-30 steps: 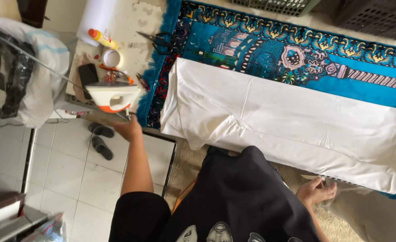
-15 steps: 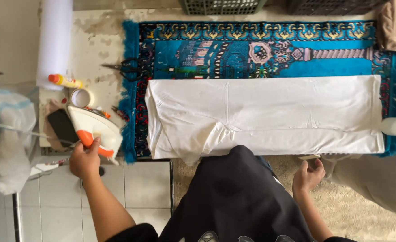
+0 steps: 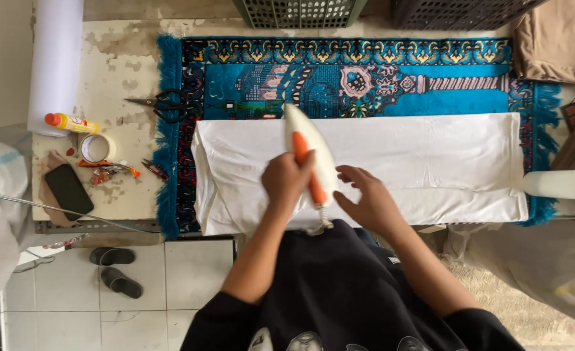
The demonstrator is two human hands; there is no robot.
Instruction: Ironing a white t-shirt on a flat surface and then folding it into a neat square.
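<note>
A white garment (image 3: 430,159) lies folded flat across a blue patterned rug (image 3: 365,78) on the table. My left hand (image 3: 287,179) grips the orange handle of a white clothes iron (image 3: 310,156), which rests point-away on the cloth near its left half. My right hand (image 3: 368,201) lies just right of the iron, fingers spread, touching the near edge of the cloth. Black clothing covers my body below.
Black scissors (image 3: 160,104), a yellow bottle (image 3: 73,122), a tape roll (image 3: 97,147), a dark phone (image 3: 69,192) and a white paper roll (image 3: 54,58) sit left of the rug. A white spray bottle (image 3: 560,184) lies at right. Baskets (image 3: 300,12) stand behind. Sandals (image 3: 115,270) on the tiled floor.
My left hand has carried the iron from the table's left end onto the white cloth. My right hand rose from the lower edge to the cloth beside the iron.
</note>
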